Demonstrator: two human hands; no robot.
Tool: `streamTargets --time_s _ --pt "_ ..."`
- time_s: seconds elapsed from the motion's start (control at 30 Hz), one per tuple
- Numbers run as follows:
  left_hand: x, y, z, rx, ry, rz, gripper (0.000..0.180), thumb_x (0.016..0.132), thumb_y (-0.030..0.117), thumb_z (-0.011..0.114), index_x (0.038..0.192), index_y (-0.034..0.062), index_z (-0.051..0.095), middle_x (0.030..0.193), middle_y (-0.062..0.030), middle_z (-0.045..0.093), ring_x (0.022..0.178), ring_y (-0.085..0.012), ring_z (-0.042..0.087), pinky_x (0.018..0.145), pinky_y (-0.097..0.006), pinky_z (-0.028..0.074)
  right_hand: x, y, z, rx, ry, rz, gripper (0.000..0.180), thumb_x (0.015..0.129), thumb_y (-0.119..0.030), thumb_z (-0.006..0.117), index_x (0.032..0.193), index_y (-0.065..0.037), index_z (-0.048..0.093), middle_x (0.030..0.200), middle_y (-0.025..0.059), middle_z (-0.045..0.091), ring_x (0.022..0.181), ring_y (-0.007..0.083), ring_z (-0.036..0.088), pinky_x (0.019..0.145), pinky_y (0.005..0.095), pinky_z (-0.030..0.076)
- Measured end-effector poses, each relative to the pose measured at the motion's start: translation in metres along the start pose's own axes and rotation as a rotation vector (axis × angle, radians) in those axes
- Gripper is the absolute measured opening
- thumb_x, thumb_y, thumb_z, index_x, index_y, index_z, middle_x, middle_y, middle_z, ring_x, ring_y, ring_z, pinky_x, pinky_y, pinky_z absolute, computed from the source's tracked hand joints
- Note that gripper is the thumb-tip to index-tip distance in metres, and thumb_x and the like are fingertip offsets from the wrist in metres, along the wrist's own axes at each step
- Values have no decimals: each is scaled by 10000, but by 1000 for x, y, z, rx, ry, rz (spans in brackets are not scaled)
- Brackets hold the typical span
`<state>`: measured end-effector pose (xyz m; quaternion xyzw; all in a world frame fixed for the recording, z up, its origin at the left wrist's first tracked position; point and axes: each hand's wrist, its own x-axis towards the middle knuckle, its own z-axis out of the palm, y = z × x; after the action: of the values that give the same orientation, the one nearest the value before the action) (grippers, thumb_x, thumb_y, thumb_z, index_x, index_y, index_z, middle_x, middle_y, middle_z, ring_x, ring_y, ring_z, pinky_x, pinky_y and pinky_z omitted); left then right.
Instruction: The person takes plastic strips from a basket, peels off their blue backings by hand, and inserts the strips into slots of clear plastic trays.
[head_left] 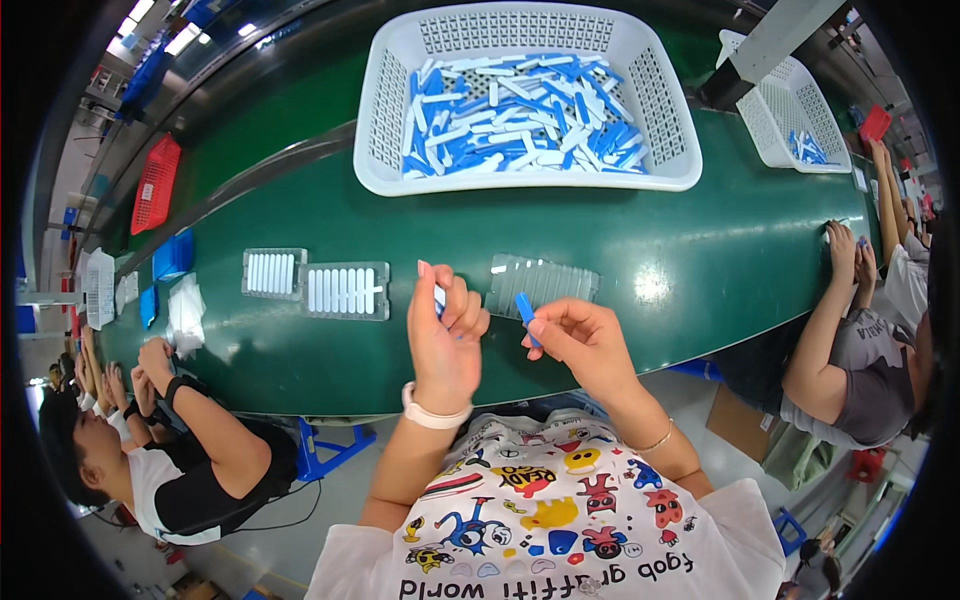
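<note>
My right hand [582, 342] pinches a small flat blue strip [525, 308] between thumb and fingertips. My left hand [447, 325] is raised beside it, fingers curled around a blue and white strip [439, 298] that shows partly at the palm; whether more are inside is hidden. Just beyond my right hand lies a clear grooved plastic tray [550, 280], the green surface showing through it. Left of my left hand, a clear tray [382, 302] holds a row of white strips [340, 290]. Another such tray [247, 272], also filled, touches its left side.
A large white basket [530, 182] heaped with blue and white strips stands ahead on the green table [440, 225]. A smaller white basket [765, 125] stands far right by a metal post [780, 45]. Co-workers sit at left [215, 450] and right [840, 370]. A red basket [157, 185] is far left.
</note>
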<state>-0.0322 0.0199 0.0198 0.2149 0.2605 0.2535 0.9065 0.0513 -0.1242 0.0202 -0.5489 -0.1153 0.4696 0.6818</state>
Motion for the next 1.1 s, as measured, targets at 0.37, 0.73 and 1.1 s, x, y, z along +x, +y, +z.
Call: streamTargets --time_s 0.37,0.73,1.1 --pt "-30 3 -15 806 -115 -32 160 911 166 607 918 15 658 764 21 557 515 -7 369 455 -190 248 -20 -2 -2 24 -157 -17 243 874 -39 627 1109 24 617 926 81 641 821 115 615 688 220 512" --pt "-24 -18 2 1178 -205 166 121 921 162 590 974 57 561 547 73 399 478 -49 295 464 -232 255 -6 22 -15 -442 540 -573 264 797 65 653 1056 13 639 903 88 622 776 148 579 652 265 481" --pt "-7 7 7 2138 -247 231 726 785 471 688 1324 53 437 585 -151 591 567 -321 632 506 -388 483 -9 8 -46 -1550 220 -895 379 695 -12 652 1072 29 630 865 75 609 813 215 558 673 321 462"
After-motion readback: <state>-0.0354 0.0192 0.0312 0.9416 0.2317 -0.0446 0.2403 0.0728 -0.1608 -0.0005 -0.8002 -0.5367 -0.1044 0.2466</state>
